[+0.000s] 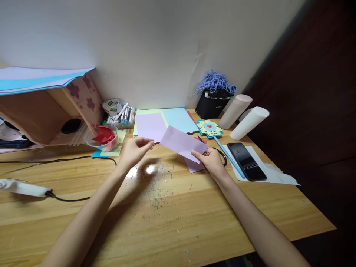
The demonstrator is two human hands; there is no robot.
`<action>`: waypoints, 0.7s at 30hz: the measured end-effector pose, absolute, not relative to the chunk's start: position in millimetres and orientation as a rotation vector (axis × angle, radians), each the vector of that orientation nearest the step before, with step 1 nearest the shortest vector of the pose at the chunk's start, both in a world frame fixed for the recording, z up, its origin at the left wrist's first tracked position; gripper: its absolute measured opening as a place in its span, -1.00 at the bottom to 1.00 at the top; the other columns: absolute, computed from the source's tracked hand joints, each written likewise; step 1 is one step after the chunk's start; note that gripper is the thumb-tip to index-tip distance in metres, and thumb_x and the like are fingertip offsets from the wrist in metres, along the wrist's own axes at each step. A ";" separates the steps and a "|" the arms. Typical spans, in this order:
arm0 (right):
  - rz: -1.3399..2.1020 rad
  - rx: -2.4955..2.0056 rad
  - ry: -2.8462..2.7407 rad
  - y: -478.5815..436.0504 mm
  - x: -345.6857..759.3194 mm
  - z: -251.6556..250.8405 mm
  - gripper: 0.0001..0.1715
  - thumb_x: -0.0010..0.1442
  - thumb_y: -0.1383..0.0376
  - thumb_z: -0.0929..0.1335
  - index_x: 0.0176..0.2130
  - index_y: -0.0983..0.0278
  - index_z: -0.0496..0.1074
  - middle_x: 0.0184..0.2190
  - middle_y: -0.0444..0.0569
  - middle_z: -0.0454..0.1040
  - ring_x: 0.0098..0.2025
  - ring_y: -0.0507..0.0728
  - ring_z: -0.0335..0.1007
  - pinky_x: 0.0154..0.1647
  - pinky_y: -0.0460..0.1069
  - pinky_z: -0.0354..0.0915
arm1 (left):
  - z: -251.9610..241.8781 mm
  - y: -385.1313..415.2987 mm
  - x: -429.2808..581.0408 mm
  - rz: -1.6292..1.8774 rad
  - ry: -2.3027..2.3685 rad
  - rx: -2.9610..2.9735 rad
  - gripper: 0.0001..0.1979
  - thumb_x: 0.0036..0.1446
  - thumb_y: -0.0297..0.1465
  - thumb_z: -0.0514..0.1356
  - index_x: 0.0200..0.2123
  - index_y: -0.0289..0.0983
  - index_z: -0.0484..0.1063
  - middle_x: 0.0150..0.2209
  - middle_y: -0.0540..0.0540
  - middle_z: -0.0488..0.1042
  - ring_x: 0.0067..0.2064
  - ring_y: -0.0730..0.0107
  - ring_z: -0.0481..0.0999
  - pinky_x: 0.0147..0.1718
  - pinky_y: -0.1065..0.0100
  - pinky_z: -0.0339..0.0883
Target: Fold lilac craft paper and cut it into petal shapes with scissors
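My right hand (213, 161) pinches a lilac paper strip (179, 142) near its right end, thumb on top. The strip slants up to the left, held above the table. Below it, partly covered, lies another lilac paper piece (193, 165). Black-handled scissors (224, 157) lie beside my right hand, partly hidden by it and the strip. My left hand (135, 152) hovers over the table left of the strip, apart from it. Its thumb and fingertips are pinched together, with nothing visible in them.
Coloured paper sheets (178, 118) lie at the wall. A paper flower on a blue stick (229, 157), a phone (246, 161) and white rolls (250, 124) are right. Left are a plastic bowl (115, 142) with red paper, markers (126, 115), a cardboard box (86, 96) and a corded glue gun (26, 188).
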State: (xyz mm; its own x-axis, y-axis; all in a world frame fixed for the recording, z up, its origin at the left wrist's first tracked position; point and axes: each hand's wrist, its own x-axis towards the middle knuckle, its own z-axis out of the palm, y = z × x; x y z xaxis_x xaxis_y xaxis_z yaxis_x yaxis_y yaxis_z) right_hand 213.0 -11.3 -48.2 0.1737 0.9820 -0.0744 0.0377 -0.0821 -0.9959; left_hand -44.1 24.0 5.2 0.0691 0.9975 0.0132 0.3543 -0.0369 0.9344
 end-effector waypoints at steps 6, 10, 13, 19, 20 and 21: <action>1.188 -1.377 -1.096 -14.4 205.7 -48.8 -0.53 -0.23 0.13 0.49 -0.30 0.36 0.52 -0.32 0.08 0.57 -0.34 0.20 0.50 -0.35 0.01 0.38 | -2.8 16.0 -27.4 0.758 1.264 1.584 -0.85 -0.12 -0.35 0.23 -0.53 -0.35 0.42 -0.51 -0.11 0.51 -0.44 0.41 0.50 -0.42 0.43 0.34; 1.208 -1.373 -1.063 -15.1 204.5 -45.4 -0.56 -0.24 0.12 0.49 -0.35 0.35 0.50 -0.43 0.03 0.56 -0.43 0.14 0.47 -0.42 -0.02 0.36 | -5.8 18.6 -33.6 0.752 1.281 1.726 -0.87 -0.09 -0.38 0.18 -0.53 -0.35 0.43 -0.52 -0.12 0.51 -0.45 0.37 0.50 -0.44 0.41 0.34; 1.261 -1.345 -1.100 -15.8 204.5 -42.7 -0.61 -0.17 0.06 0.46 -0.49 0.34 0.46 -0.55 -0.02 0.51 -0.50 0.11 0.43 -0.47 -0.03 0.32 | -4.7 20.9 -40.7 0.713 1.278 1.802 -0.84 -0.03 -0.38 0.12 -0.51 -0.34 0.44 -0.47 -0.13 0.53 -0.46 0.38 0.52 -0.45 0.42 0.34; 1.055 -1.293 -1.237 -16.0 209.8 -42.2 -0.68 -0.06 0.08 0.41 -0.46 0.30 0.44 -0.53 -0.10 0.44 -0.51 0.03 0.32 -0.49 -0.09 0.24 | -1.3 25.9 -48.0 0.628 1.242 1.927 -0.78 0.07 -0.41 0.01 -0.46 -0.32 0.43 -0.41 -0.10 0.52 -0.43 0.41 0.52 -0.42 0.43 0.35; 0.990 -1.325 -1.259 -16.0 210.7 -42.6 -0.68 -0.06 0.08 0.41 -0.50 0.30 0.42 -0.56 -0.11 0.41 -0.54 0.02 0.28 -0.53 -0.10 0.21 | -1.0 26.2 -47.6 0.644 1.263 1.975 -0.78 0.08 -0.42 0.01 -0.42 -0.31 0.44 -0.40 -0.10 0.52 -0.40 0.40 0.51 -0.39 0.42 0.35; 0.929 -1.361 -1.273 -16.0 211.4 -43.0 -0.66 -0.06 0.07 0.41 -0.55 0.30 0.39 -0.60 -0.12 0.37 -0.56 0.01 0.24 -0.56 -0.11 0.18 | -0.7 25.8 -46.5 0.691 1.290 2.030 -0.78 0.09 -0.42 0.00 -0.36 -0.30 0.44 -0.38 -0.09 0.52 -0.37 0.40 0.51 -0.35 0.41 0.35</action>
State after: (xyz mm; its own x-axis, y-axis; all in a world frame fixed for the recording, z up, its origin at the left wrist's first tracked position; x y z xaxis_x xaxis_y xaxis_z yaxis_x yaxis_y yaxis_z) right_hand 211.4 -16.0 -43.0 0.1470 0.9842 0.0991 0.2061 0.0675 -0.9762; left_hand -46.5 25.8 -0.7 0.3834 0.9185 0.0964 0.5893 -0.3237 0.7402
